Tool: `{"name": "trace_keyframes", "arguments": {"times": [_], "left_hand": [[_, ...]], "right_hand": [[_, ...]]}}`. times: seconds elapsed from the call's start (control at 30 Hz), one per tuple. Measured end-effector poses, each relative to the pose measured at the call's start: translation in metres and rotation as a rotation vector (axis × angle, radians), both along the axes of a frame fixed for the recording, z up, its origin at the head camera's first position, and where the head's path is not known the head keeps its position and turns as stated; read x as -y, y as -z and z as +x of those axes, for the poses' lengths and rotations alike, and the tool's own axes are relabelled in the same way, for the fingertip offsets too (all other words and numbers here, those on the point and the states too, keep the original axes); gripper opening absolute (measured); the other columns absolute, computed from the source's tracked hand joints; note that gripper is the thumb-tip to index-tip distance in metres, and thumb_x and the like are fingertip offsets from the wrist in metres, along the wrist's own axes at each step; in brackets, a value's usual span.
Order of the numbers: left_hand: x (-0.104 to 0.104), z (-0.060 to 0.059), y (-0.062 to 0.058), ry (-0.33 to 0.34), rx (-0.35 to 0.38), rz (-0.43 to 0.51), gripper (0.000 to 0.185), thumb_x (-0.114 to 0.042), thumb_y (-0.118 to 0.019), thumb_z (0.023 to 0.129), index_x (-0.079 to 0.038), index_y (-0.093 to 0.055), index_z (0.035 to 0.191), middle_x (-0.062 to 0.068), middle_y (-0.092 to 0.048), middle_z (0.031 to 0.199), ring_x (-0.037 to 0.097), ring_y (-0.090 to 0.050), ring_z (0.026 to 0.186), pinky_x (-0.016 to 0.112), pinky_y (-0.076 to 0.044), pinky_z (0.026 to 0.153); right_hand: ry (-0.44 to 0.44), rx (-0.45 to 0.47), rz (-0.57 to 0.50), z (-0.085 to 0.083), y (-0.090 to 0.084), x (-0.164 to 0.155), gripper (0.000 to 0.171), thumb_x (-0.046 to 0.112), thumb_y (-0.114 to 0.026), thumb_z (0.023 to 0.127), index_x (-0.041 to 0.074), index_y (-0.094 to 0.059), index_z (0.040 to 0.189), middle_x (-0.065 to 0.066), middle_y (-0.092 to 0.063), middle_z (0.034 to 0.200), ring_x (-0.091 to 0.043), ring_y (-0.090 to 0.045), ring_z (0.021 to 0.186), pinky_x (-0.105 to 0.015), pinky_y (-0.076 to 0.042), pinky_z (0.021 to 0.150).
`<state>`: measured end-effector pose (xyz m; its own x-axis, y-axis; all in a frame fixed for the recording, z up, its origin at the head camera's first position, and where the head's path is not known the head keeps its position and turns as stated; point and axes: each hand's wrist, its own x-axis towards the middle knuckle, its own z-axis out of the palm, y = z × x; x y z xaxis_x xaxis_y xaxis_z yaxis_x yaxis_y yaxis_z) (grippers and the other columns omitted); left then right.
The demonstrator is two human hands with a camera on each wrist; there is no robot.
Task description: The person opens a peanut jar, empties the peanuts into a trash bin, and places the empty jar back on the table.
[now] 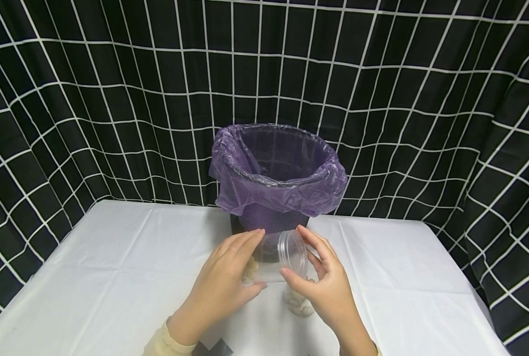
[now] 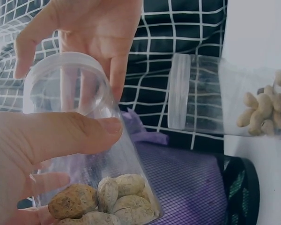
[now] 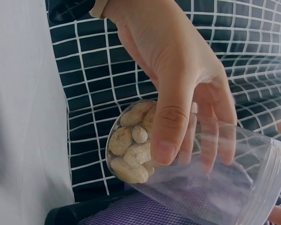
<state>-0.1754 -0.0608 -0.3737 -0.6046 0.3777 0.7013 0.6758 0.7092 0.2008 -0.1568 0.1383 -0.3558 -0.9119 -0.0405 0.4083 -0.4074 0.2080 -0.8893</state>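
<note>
While left hand (image 1: 222, 284) grips the clear plastic peanut jar (image 1: 273, 262) before the purple-lined mesh bin (image 1: 275, 173), right hand (image 1: 324, 279) pinches its loose clear lid (image 1: 293, 250); tilted mouth risks peanuts (image 2: 107, 199) spilling onto the white tablecloth (image 1: 113, 277).

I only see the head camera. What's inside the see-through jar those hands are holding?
Observer: Peanuts in their shells, piled at the bottom of the jar. The right wrist view shows them.
Operator: Is its lid on?
Observer: It seems so. In the left wrist view the lid sits on the mouth, with the right hand around it.
Operator: What's that thing under the right hand?
Observer: A second jar, with its lid on and peanuts inside.
</note>
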Motion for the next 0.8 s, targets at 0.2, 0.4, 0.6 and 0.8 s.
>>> {"name": "trace_keyframes", "arguments": {"times": [0.2,0.4,0.6,0.8], "left_hand": [[-0.0002,0.0001,0.0002,0.004,0.016,0.002,0.092,-0.024,-0.094,0.06,-0.007,-0.053,0.141,0.006,-0.062,0.137,0.025,-0.059,0.124,0.039,-0.048,0.109],[-0.0001,-0.0009,0.0017,0.006,0.009,0.007,0.093,-0.025,-0.095,0.059,-0.007,-0.054,0.14,0.007,-0.062,0.136,0.026,-0.059,0.123,0.039,-0.049,0.107],[-0.0005,-0.0006,0.0006,0.009,-0.008,0.007,0.093,-0.024,-0.095,0.058,-0.006,-0.054,0.139,0.007,-0.063,0.135,0.026,-0.059,0.122,0.039,-0.05,0.107],[-0.0003,0.0001,0.0001,0.005,-0.011,-0.002,0.093,-0.024,-0.095,0.059,-0.007,-0.053,0.14,0.007,-0.062,0.136,0.025,-0.059,0.123,0.038,-0.049,0.108]], "right_hand": [[0.046,0.019,0.007,0.0001,-0.0001,0.0001,0.074,-0.001,-0.079,0.078,0.009,-0.049,0.144,0.003,-0.05,0.141,-0.003,-0.047,0.129,-0.01,-0.04,0.109],[0.076,0.073,0.022,0.0007,-0.0018,-0.0002,0.073,0.004,-0.081,0.079,0.015,-0.05,0.144,0.006,-0.05,0.14,-0.009,-0.047,0.124,-0.006,-0.043,0.101],[0.078,0.089,0.014,0.0006,-0.0017,-0.0004,0.069,0.004,-0.08,0.079,0.012,-0.052,0.141,-0.001,-0.054,0.138,-0.01,-0.048,0.12,-0.008,-0.045,0.098],[0.066,0.11,0.018,0.0013,-0.0014,-0.0002,0.066,0.007,-0.08,0.08,0.012,-0.054,0.14,-0.005,-0.057,0.137,-0.008,-0.051,0.12,-0.01,-0.048,0.098]]}}
